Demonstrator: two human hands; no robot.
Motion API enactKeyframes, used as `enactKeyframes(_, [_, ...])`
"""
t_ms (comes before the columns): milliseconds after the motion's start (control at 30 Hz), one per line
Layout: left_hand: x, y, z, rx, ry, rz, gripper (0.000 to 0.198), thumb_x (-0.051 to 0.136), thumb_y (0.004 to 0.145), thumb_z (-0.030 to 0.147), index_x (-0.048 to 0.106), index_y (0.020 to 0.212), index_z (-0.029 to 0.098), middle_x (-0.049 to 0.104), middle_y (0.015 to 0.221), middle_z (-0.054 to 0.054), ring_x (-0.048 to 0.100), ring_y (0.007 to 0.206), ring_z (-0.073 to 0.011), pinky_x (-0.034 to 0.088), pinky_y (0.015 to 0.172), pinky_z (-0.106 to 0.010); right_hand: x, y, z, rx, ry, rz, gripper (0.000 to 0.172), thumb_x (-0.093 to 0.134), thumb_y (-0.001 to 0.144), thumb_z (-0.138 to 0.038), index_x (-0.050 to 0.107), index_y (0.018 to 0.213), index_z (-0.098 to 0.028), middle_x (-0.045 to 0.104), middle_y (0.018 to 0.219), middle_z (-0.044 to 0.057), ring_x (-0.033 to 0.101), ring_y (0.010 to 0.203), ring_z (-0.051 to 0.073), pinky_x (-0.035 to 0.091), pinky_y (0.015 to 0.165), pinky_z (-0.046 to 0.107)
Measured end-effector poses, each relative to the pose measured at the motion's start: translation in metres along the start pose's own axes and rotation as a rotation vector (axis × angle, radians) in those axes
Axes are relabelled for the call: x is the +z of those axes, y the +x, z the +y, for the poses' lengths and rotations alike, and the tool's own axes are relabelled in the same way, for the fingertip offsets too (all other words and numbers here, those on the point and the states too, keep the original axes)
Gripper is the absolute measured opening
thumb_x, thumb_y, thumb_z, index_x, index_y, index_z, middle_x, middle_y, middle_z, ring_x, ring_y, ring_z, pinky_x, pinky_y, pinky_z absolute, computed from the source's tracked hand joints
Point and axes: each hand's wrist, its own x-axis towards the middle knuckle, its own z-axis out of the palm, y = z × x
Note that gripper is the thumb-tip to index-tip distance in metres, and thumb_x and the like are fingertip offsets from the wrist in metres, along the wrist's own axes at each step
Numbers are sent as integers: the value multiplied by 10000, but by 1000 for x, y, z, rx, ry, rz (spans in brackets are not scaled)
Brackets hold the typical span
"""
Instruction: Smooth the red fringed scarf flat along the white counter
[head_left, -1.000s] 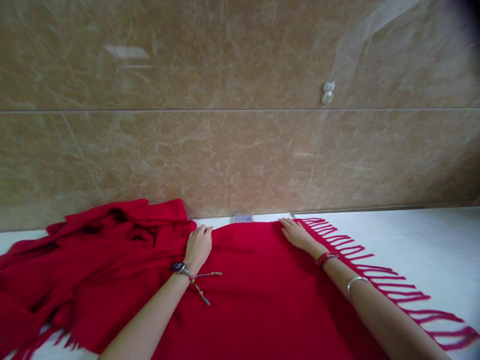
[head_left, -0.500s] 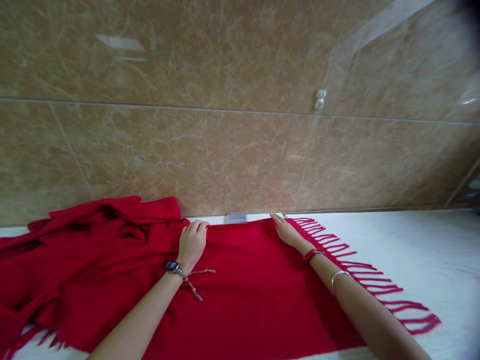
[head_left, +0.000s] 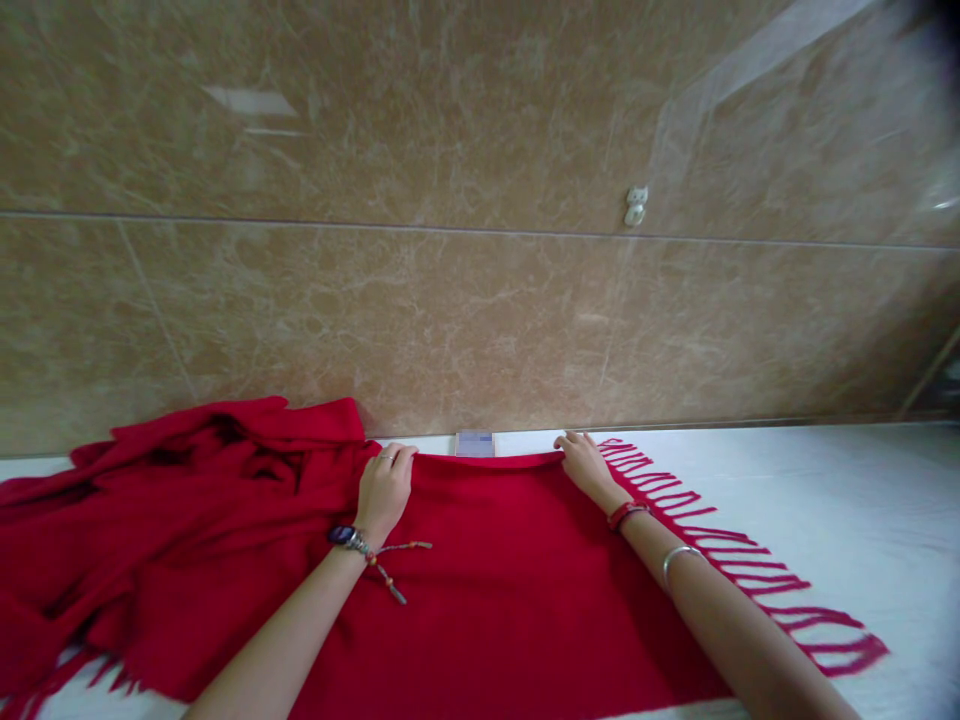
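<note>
1. From my end, I am seeing the red scarf [head_left: 510, 580] lying on the surface [head_left: 810, 500], spreading nearward from between the left hand [head_left: 384, 490] and the right hand [head_left: 589, 468].
2. The right hand is bending fingers that were lying straighter half a second ago; the far edge is now sagging slightly, so I am judging that both hands are controlling it.
3. The left hand is grasping that edge with curled fingers; the right is apparently pinching it, its fingertips partly hiding.
4. Bunched red cloth [head_left: 210, 520] is heaping left of the left hand; fringe [head_left: 712, 540] is trailing beside the right.
</note>
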Motion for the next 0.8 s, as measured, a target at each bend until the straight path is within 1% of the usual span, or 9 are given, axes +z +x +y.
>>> enactKeyframes(133, [0,-2,0,0,29,-45,226,365,896,169,580,963,150,612,903,-69,566,815,-184,427,709,-270,-4,-3,2,11,-9,-2,275,421,728,-33,618,886,-142,601,946,113,535,890,193,315,877,305])
enactKeyframes(267, [-10,-1,-1,-27,68,-152,249,349,918,231,586,960,168,620,922,-64,583,787,-159,420,616,-228,-15,-6,2,10,-11,3,280,397,761,-52,626,900,-133,606,923,120,546,846,193,362,787,278])
enactKeyframes(333, [-20,3,-2,-30,69,-165,247,356,919,254,585,966,175,620,925,-59,586,773,-150,414,598,-217,-26,-7,4,9,-13,14,298,373,780,-60,624,924,-133,600,924,118,545,848,188,373,763,264])
enactKeyframes(400, [-35,11,-5,-9,38,-141,248,362,918,273,584,957,169,618,911,-55,586,776,-148,421,618,-213,-43,-9,8,7,-5,34,316,358,783,-61,619,947,-134,590,934,112,546,841,179,387,741,250])
enactKeyframes(500, [-64,20,-10,125,-88,-128,274,346,922,303,580,932,162,615,890,-46,580,785,-146,437,684,-222,-80,-21,20,-67,34,68,334,364,758,-51,616,959,-139,573,939,97,549,825,166,408,724,236])
enactKeyframes(600, [-98,17,-12,320,-222,-177,313,315,929,329,579,931,161,619,889,-41,577,809,-147,440,754,-243,-120,-52,31,-240,70,74,338,369,758,-61,614,969,-156,561,911,82,549,821,163,426,740,245])
enactKeyframes(667, [-119,5,-9,416,-280,-274,312,306,933,311,581,936,165,624,899,-41,575,841,-148,434,785,-248,-140,-84,35,-329,101,52,319,364,793,-101,617,970,-179,561,888,74,556,799,160,443,734,258])
enactKeyframes(733, [-137,-12,-3,466,-317,-413,279,320,930,269,585,940,180,627,911,-31,578,836,-138,435,770,-232,-149,-119,37,-371,141,5,310,362,818,-133,621,980,-189,573,882,75,572,782,159,463,713,263])
enactKeyframes(800, [-148,-31,5,498,-335,-577,234,357,915,221,588,949,205,629,915,-15,585,823,-129,435,754,-220,-146,-154,35,-395,175,-52,314,355,827,-137,635,960,-189,597,883,82,589,761,160,481,682,265])
